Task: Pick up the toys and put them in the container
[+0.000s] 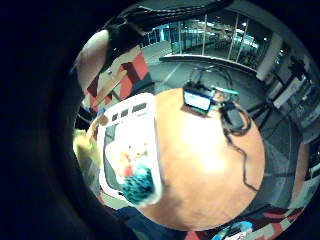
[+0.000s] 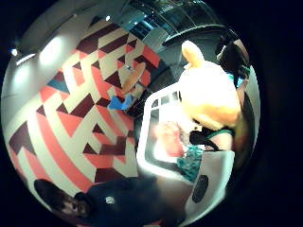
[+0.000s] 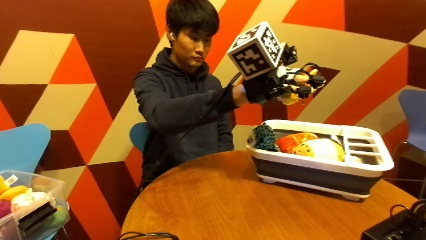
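The black-gloved right hand (image 3: pixel 276 82) grasps a yellow plush toy (image 3: pixel 291 97), raised above the white plastic container (image 3: pixel 319 172). A teal knitted toy (image 3: pixel 265 137) lies inside that container.

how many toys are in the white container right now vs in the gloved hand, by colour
In the white container:
teal toy: 1
orange toy: 1
yellow and white toy: 1
In the gloved right hand:
pale yellow toy: 1
Total: 4

Right hand (image 3: pixel 276 82) raised at upper right of centre, fingers curled in a grip.
Forearm angled up from a bent elbow at mid-frame, wrist about level with the chin, palm turned away from the body toward the right edge.
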Motion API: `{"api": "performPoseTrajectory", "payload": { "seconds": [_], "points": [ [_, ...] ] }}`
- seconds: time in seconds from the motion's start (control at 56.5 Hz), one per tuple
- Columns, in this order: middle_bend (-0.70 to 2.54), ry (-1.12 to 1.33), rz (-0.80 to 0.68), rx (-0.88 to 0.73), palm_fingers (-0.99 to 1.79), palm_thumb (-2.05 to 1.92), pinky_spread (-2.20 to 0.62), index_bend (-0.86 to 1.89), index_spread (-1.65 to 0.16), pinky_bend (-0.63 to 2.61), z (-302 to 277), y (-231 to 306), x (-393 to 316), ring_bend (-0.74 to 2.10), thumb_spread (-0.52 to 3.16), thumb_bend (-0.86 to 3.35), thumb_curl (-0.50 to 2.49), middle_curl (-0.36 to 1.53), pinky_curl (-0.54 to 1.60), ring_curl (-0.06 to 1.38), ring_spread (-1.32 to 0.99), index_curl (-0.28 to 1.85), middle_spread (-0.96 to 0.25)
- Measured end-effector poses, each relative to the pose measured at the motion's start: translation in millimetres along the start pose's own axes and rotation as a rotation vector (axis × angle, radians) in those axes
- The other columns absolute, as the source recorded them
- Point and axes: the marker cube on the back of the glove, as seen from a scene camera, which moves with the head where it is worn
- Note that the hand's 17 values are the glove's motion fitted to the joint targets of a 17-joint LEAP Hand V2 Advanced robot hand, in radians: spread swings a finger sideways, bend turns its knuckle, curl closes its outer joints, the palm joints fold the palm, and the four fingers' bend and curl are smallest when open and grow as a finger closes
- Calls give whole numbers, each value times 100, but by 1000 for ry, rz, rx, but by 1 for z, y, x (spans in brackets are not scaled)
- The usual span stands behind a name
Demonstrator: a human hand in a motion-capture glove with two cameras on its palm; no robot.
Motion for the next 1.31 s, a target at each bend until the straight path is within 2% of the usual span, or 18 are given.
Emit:
{"api": "performPoseTrajectory", "payload": {
  "seconds": [0.265,0.513,1.167,1.309],
  "points": [
    [78,-134,-101,-81,23,74,-1,102,-10,39,77,-19,-74,25,102,11,78,61,28,17,-19,79,-25],
    [76,-38,-171,-188,22,73,0,95,-12,38,127,-23,-104,27,108,8,78,60,30,19,-20,78,-25],
    [75,42,-140,-224,25,76,0,93,-13,33,133,-30,-103,20,117,4,77,60,32,22,-20,76,-24],
    [71,10,-97,-298,25,77,0,87,-14,32,134,-29,-101,26,120,3,76,59,33,24,-21,74,-23]
  ]
}}
